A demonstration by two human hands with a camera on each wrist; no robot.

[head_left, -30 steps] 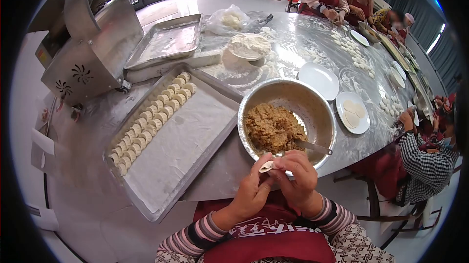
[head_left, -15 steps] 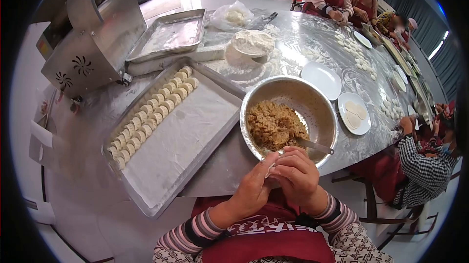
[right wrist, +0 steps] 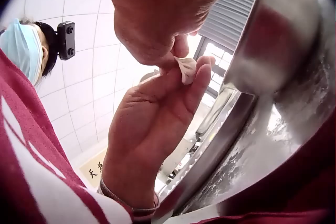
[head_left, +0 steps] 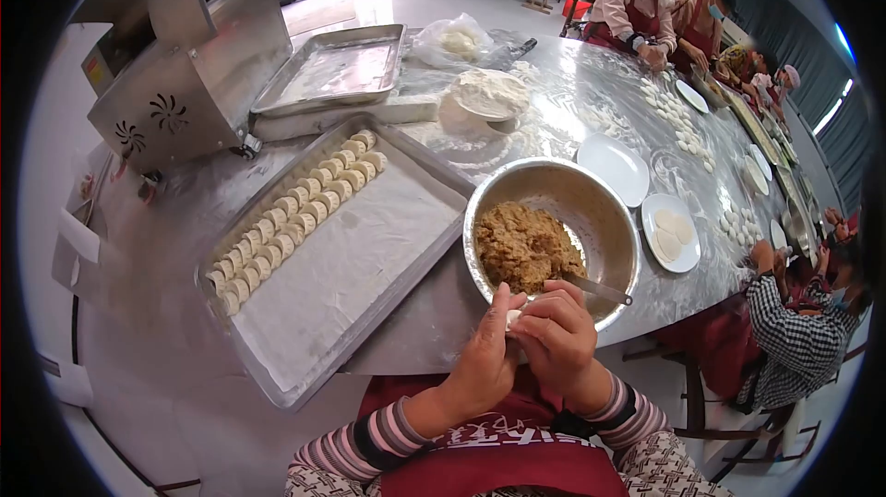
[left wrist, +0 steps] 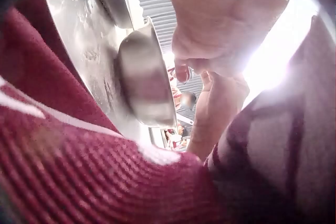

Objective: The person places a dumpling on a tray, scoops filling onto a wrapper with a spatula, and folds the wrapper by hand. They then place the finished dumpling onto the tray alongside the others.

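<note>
Dumpling (head_left: 513,318) is up at the fingertips of both hands, just over the near rim of the metal bowl (head_left: 604,220). Left hand (head_left: 480,363) grips it between thumb and fingers; right hand (head_left: 558,335) pinches the wrapper edge from the other side. Right wrist view shows pleats on the upper face, 1 end tapering into the right fingers. Can't tell if the far end is sealed, fingers cover it.

Step in hand looks like crimping the edge. To do it well: left hand cradles, light pressure only, since a hard squeeze likely pushes filling into the seam. Right hand does the pressing, small even folds, each overlapping the last, no gaps at the 2 corners. Filling smear on the edge would probably stop it bonding, so fingertips want to be clean and dry. Thin dough may tear if pulled, so press, don't stretch.

Brown filling (head_left: 521,243) sits in the bowl, utensil handle (head_left: 600,289) sticking out over the right rim, near the right hand. Worth minding that on any move right. Tray (head_left: 383,303) is to the left, 2 rows of finished dumplings (head_left: 305,221) on its liner (head_left: 341,266). Good reference for fold size and shape.
</note>
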